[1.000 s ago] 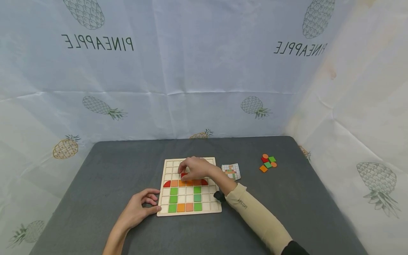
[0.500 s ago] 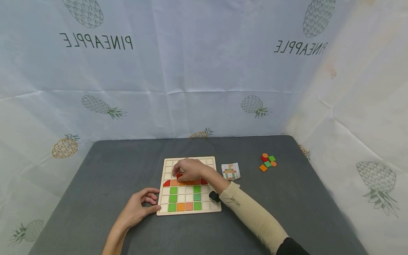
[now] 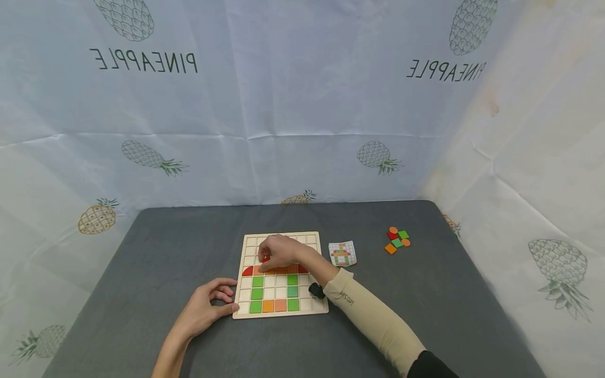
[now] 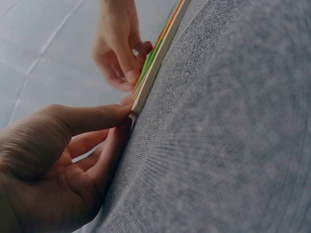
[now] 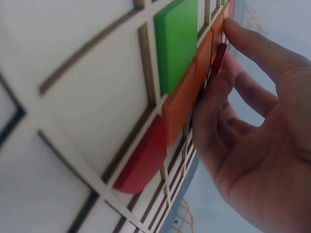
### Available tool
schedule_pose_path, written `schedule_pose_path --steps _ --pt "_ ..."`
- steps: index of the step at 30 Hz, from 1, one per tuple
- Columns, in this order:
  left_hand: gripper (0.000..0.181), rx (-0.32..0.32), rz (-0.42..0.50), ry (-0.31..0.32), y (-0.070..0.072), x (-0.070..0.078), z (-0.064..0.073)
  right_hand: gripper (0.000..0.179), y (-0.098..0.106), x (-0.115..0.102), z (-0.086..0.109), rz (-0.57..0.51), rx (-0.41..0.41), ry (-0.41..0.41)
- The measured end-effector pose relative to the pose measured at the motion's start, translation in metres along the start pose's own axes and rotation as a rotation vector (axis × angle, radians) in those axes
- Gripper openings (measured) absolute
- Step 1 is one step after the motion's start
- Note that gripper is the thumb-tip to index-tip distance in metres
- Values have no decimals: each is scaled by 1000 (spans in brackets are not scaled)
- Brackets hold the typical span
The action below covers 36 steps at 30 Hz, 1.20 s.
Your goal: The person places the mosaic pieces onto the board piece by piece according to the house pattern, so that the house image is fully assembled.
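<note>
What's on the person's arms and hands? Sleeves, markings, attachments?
Left hand and forearm: bare in the head view. Right hand: ungloved; beige sleeve on the forearm, small dark lettering near its cuff, black fabric at the elbow end. Small black object beside the cuff, unidentifiable.

Beige sleeve (image 3: pixel 381 323), dark lettering (image 3: pixel 346 298), black cloth (image 3: pixel 429 366)
</note>
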<state>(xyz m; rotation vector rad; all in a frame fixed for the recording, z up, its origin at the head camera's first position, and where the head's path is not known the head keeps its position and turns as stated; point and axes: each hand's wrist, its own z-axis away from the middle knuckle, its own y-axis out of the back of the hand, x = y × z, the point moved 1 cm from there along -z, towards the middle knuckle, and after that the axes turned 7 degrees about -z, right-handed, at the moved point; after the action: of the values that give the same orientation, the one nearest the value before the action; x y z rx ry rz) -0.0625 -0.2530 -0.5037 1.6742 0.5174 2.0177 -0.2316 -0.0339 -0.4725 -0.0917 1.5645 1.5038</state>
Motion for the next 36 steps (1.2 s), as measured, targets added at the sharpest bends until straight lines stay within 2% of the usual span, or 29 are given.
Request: schedule_pose_path --steps 6,17,24,30,36 --pt "58 0 -6 11 0 1 0 7 6 1 4 -73 -18 32" --pt "58 8 -13 6 0 0 -1 19 10 2 9 -144 -21 34" --pt "58 1 -10 21 0 1 0 24 11 3 11 -205 -51 45" --pt "58 8 -9 15 0 2 0 23 11 6 9 -222 -78 96" --pt "58 8 -3 8 1 3 0 18 10 4 7 -206 -86 113"
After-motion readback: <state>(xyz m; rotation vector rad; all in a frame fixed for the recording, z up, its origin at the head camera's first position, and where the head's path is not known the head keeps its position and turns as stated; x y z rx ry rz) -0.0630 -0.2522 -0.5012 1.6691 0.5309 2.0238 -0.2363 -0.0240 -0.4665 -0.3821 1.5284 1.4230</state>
